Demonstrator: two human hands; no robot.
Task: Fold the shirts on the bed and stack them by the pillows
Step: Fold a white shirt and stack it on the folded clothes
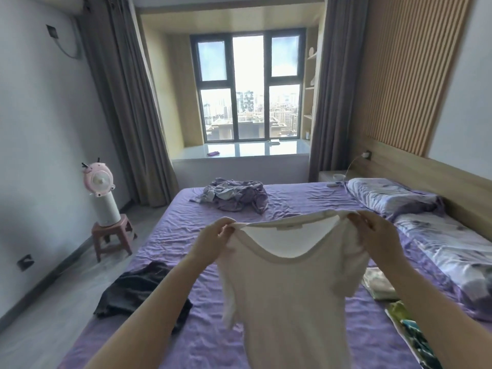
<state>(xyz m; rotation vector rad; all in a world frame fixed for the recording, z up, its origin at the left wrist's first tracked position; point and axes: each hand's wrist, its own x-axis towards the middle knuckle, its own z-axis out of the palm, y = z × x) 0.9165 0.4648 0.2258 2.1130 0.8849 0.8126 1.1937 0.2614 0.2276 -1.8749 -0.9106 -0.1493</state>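
A white shirt [287, 296] hangs in the air above the purple bed [186, 235], its neckline facing me. My left hand [213, 241] grips its left shoulder and my right hand [375, 235] grips its right shoulder. A dark grey shirt [133, 291] lies crumpled at the bed's left edge. A purple and grey heap of clothes [234, 194] sits at the far end. Two floral pillows [394, 195] [452, 249] line the right side by the headboard. Folded pale fabric [378, 286] and a green patterned piece [412, 336] lie next to the near pillow.
A pink stool [113, 235] with a white and pink fan [99, 187] stands on the floor left of the bed. Grey curtains frame the window ledge [239, 150] beyond the bed. A small bedside table [332, 177] stands at the far right corner.
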